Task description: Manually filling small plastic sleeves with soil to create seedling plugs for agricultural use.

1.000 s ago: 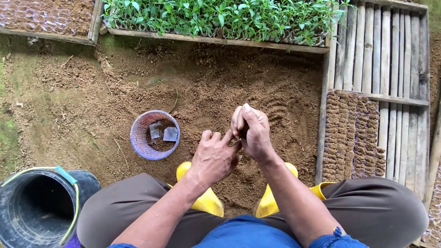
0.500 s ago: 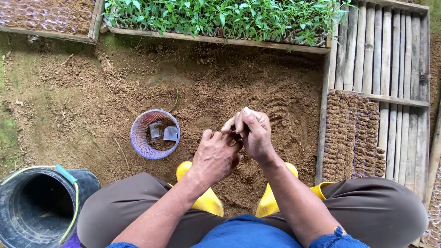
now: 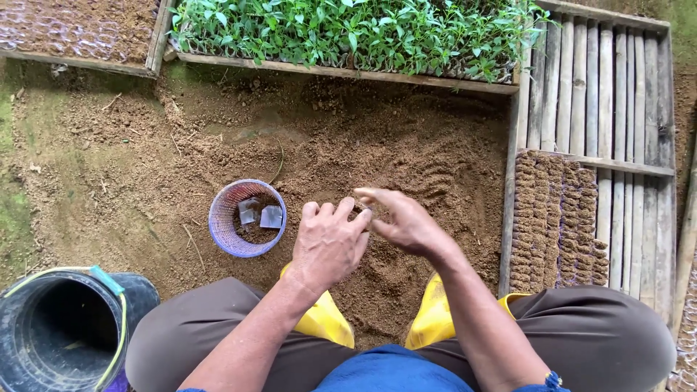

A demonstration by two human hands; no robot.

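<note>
I squat over a bed of loose brown soil (image 3: 377, 152), and my hands meet just above it. My left hand (image 3: 328, 245) is knuckles up with its fingers curled. My right hand (image 3: 405, 221) reaches in from the right, fingertips against the left hand's fingers. Pinched between them is a small clear plastic bag (image 3: 365, 211), mostly hidden by the fingers. To the left of my left hand, a round purple basket (image 3: 225, 236) stands on the soil with a few more clear bags (image 3: 261, 215) and some dirt inside.
My yellow boots (image 3: 327, 319) stand on the soil below my hands. On the right, rows of soil-filled bags (image 3: 555, 218) lie on a bamboo rack (image 3: 617, 94). A wooden tray of green seedlings (image 3: 348, 29) runs along the top. A black bucket (image 3: 65, 334) stands bottom left.
Both hands have dropped from in front of me down to the soil. The right hand, which was upright, now lies flat with its fingers pointing left.
</note>
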